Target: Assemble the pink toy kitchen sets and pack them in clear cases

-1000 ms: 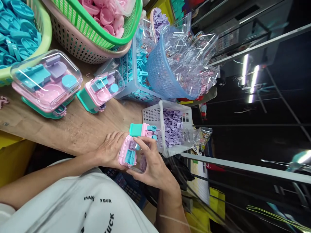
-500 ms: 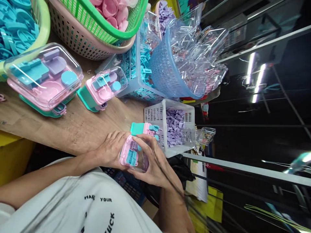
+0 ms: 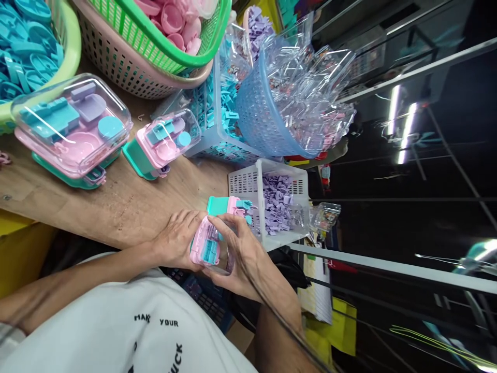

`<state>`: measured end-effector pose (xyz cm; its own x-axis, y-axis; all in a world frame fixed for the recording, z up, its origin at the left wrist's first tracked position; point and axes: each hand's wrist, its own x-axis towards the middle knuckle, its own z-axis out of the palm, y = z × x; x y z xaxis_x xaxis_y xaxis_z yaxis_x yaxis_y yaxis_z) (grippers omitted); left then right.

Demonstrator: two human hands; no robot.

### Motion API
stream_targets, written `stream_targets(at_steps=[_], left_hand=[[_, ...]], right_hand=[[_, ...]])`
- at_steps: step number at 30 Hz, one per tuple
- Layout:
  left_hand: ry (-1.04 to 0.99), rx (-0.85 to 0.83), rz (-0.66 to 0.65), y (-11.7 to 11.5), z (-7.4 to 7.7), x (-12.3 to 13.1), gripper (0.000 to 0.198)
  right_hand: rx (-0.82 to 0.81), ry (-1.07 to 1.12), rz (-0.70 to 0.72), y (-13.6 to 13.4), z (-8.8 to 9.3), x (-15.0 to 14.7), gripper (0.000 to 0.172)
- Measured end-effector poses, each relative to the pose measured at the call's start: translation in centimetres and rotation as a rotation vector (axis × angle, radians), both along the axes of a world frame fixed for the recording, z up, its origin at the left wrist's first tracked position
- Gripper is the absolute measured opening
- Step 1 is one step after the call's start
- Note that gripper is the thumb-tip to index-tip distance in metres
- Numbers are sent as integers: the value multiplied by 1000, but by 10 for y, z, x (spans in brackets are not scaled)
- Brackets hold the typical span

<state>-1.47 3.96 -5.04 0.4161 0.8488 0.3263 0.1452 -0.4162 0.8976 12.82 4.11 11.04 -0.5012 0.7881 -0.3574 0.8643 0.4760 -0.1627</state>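
At ten o'clock, a basket (image 3: pixel 74 52) of blue parts (image 3: pixel 29 49) is cut off. Near seven, the left hand (image 3: pixel 176 239) grips a toy case (image 3: pixel 199 245), partly covering it; the right hand (image 3: pixel 246 261) clasps its clear lid (image 3: pixel 225 263), seating unclear. At one, glare obscures clear bags (image 3: pixel 303 98).

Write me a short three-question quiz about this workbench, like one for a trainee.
1. Which hands hold the clear-covered case?
2. True or false: pink pieces lie in the bright green basket.
3. What colour are the small pieces in the white crate? A) orange B) purple C) black

Key: 1. The left hand and the right hand. 2. True. 3. B.
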Motion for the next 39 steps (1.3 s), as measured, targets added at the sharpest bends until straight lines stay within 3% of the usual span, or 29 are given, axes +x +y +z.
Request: stream_targets(at_steps=[7, 15, 22, 33, 39], left_hand=[[-34, -15, 5, -1, 1, 0, 91], [56, -45, -14, -2, -2, 3, 112], [12, -41, -14, -1, 0, 2, 92], [-29, -52, -9, 0, 0, 0, 95], [-6, -49, -15, -1, 1, 1, 94]], right_hand=[[-12, -108, 32, 7, 9, -15, 92], [14, 76, 14, -1, -4, 4, 93], [-14, 44, -17, -2, -1, 0, 95], [-56, -218, 47, 18, 17, -39, 81], [-40, -108, 54, 15, 13, -22, 91]])
